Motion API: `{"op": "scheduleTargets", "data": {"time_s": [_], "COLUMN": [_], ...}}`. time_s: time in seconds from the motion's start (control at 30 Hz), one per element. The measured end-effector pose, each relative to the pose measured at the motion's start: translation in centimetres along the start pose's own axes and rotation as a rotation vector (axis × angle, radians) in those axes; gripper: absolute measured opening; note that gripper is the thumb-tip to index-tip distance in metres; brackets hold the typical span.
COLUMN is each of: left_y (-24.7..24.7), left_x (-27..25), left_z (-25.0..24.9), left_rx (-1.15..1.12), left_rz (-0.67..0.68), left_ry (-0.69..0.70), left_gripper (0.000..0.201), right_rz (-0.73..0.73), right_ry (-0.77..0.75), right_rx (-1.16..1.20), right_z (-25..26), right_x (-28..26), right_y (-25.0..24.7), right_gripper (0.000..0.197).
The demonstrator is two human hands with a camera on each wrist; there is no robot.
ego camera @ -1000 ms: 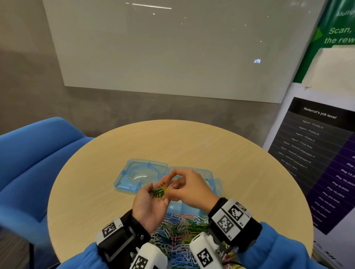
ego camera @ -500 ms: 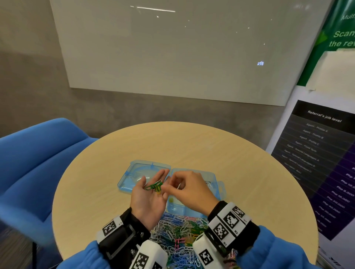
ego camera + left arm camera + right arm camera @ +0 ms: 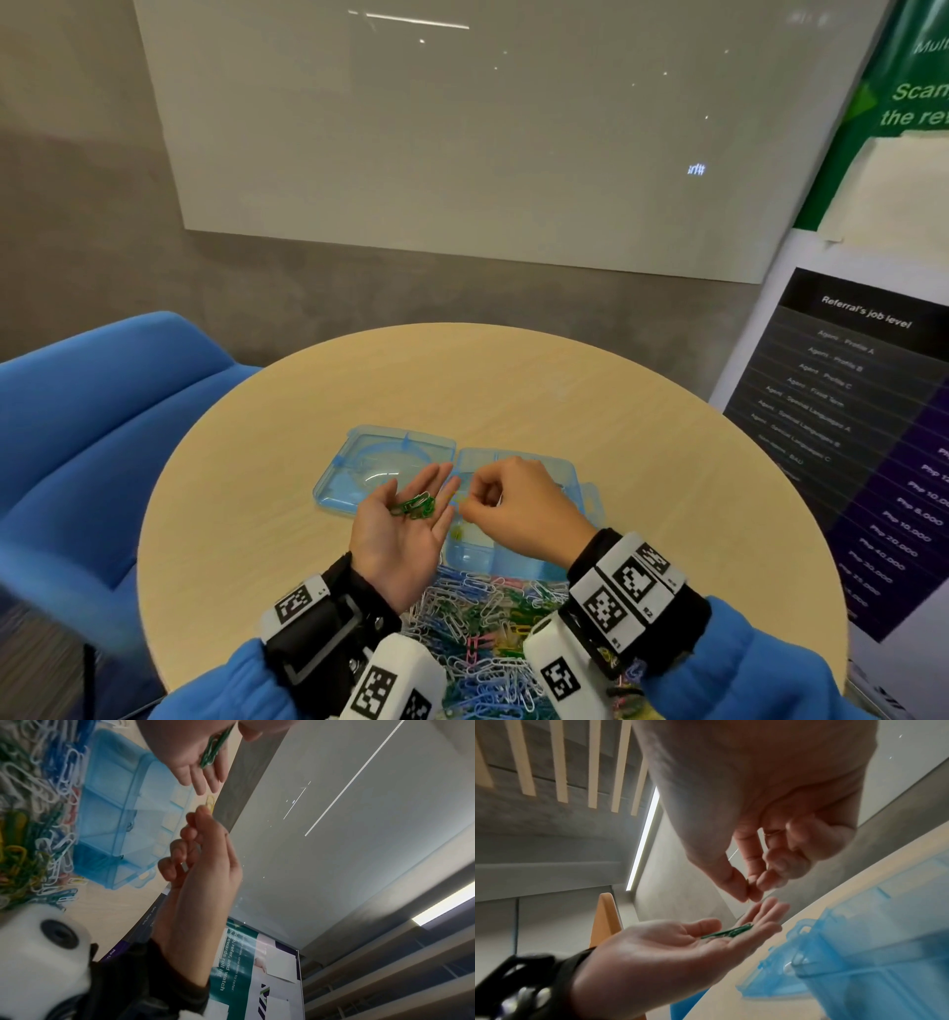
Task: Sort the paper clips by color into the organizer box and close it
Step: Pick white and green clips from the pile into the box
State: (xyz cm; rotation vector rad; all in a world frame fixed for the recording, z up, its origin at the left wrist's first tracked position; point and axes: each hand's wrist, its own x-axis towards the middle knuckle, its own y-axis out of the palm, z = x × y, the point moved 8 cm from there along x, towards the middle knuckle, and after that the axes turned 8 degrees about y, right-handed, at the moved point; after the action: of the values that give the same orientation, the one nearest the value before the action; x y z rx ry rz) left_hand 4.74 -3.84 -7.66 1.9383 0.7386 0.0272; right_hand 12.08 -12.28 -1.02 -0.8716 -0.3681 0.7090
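Observation:
My left hand [image 3: 417,491] lies open, palm up, with a small bunch of green paper clips [image 3: 413,506] resting on it. Just to its right, my right hand [image 3: 464,506] pinches a yellow paper clip [image 3: 210,801] between thumb and forefinger, above the left side of the organizer box base [image 3: 565,480]. The box is clear blue plastic with dividers, and its lid [image 3: 380,460] lies open flat to the left. A yellow clip [image 3: 457,532] lies in a near-left compartment. The left wrist view shows the green paper clips [image 3: 213,748] on the palm; the right wrist view shows them [image 3: 729,932] below the right hand [image 3: 750,890].
A large pile of mixed coloured paper clips [image 3: 488,622] covers the round wooden table [image 3: 257,514] between my wrists, in front of the box. A blue chair [image 3: 92,437] stands to the left and a poster stand [image 3: 847,437] to the right.
The right hand has drawn a yellow clip away from the bunch in the left hand. The left fingers have straightened, leaving only green clips on the palm.

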Motion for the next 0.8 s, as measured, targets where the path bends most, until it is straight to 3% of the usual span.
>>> {"op": "scheduleTargets", "data": {"time_s": [0.23, 0.33, 0.5, 0.8], "left_y": [0.2, 0.7, 2.1, 2.4], "left_x": [-0.2, -0.3, -1.3, -1.6], "left_z": [-0.8, -0.2, 1.1, 1.9], "left_rx": [0.046, 0.079, 0.037, -0.029], "left_rz": [0.009, 0.058, 0.187, 0.207], "left_ry": [0.012, -0.059, -0.168, -0.252], "left_gripper": [0.052, 0.053, 0.05, 0.05], "right_rz": [-0.059, -0.175, -0.039, -0.057], "right_ry": [0.004, -0.112, -0.231, -0.226], "right_rx": [-0.077, -0.063, -0.103, -0.109], "right_z": [-0.9, 0.3, 1.8, 1.0], "right_x": [1.0, 1.0, 0.9, 0.9], "right_y": [-0.6, -1.8, -0.6, -1.0], "right_gripper": [0.026, 0.015, 0.014, 0.008]}}
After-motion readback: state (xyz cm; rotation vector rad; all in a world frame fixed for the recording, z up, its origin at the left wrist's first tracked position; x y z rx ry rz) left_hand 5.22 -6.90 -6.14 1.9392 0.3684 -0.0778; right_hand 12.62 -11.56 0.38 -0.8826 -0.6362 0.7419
